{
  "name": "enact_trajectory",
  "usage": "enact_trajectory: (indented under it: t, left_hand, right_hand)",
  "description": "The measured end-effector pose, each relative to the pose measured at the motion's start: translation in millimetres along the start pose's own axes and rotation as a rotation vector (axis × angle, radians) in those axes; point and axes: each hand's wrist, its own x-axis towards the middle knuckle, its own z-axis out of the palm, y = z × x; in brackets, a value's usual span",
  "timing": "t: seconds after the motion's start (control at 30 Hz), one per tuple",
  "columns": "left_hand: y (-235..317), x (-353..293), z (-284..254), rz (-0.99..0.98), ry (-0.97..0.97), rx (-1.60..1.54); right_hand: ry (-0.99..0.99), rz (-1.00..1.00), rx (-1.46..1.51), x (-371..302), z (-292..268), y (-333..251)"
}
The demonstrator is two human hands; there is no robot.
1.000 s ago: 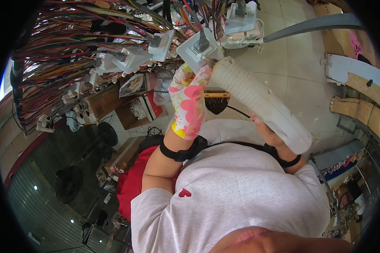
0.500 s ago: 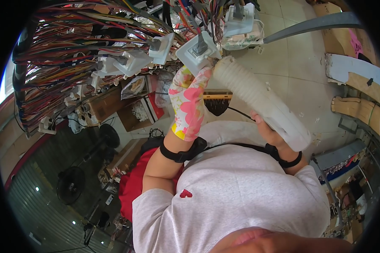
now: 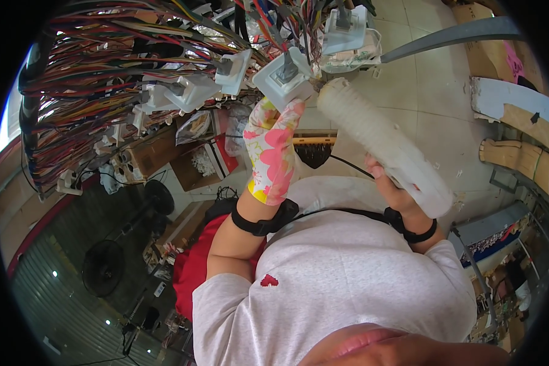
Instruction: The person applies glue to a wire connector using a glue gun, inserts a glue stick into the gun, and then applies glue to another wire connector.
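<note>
My left hand (image 3: pixel 272 143), in a glove with pink and yellow flowers, pinches the lower edge of a white square plastic plate (image 3: pixel 293 89). A grey connector boot (image 3: pixel 287 68) with a bundle of coloured wires stands in the plate's middle. The gloved fingertips behind the plate are hidden. My bare right hand (image 3: pixel 387 186) is closed round the grip of a long white gun-shaped tool (image 3: pixel 381 137) with a wrapped barrel. Its small dark tip (image 3: pixel 317 83) is beside the plate's right edge; I cannot tell whether they touch. A dark cord runs from near the grip.
Thick bundles of coloured wires (image 3: pixel 97 91) hang at the left, with more white plates (image 3: pixel 232 71) at their ends. A curved grey bar (image 3: pixel 451 38) reaches in from the upper right. Below stand an open cardboard box (image 3: pixel 192 169) and a broom head (image 3: pixel 314 152); fans (image 3: pixel 104 268) are lower left.
My right hand has shifted the white tool slightly right, its barrel away from the plate. The plate has tilted a little in my left hand, which stays nearly in place.
</note>
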Motion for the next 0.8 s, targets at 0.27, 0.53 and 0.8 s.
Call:
enact_trajectory:
  t: [0.27, 0.53, 0.8]
  left_hand:
    - [3.1, -0.4, 5.0, -0.004, 0.025, -0.020]
    - [2.4, -0.4, 5.2, -0.007, 0.005, -0.155]
    - [0.9, 0.3, 2.8, -0.044, 0.043, -0.081]
  right_hand:
    - [0.013, 0.011, -0.062, -3.3, -0.4, 3.3]
    - [0.087, 0.052, -0.008, -12.1, 10.0, 8.7]
    - [0.046, -0.029, -0.093, -4.0, 1.8, 3.0]
